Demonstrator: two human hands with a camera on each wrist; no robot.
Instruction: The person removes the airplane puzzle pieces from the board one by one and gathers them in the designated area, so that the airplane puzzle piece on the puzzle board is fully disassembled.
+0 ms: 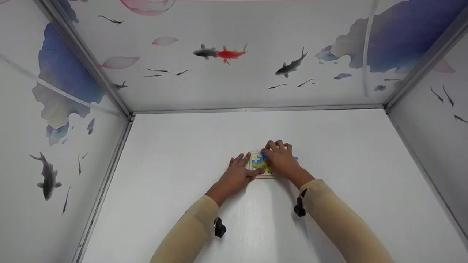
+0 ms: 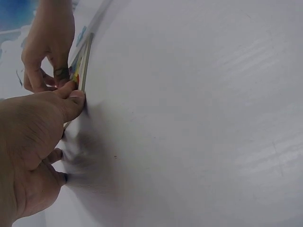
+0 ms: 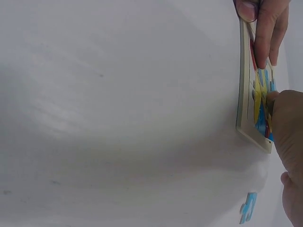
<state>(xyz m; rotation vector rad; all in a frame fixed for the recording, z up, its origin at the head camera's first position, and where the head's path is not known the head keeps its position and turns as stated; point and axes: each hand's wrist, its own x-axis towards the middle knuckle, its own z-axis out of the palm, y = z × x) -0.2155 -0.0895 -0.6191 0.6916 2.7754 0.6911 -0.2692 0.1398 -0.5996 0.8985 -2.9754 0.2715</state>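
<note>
A small jigsaw puzzle in a pale wooden tray (image 1: pixel 268 176) lies on the white table, its fitted pieces (image 1: pixel 259 165) blue and yellow with a little red. The left hand (image 1: pixel 236 174) holds the tray at its left side, a digit reaching over the lower part of the picture. Bent over the upper right of the puzzle, the right hand (image 1: pixel 283 160) pinches a piece whose shape is mostly hidden by the fingers. From the right wrist view, its thumb (image 3: pixel 271 97) comes down on the pieces. A loose blue puzzle piece (image 3: pixel 247 208) lies on the table, right of the tray.
White panels painted with fish and petals enclose the table (image 1: pixel 175 146) at the left, back and right. Metal rails (image 1: pixel 256 109) run along the table's edges. A small black device (image 1: pixel 219 228) hangs at each sleeve cuff.
</note>
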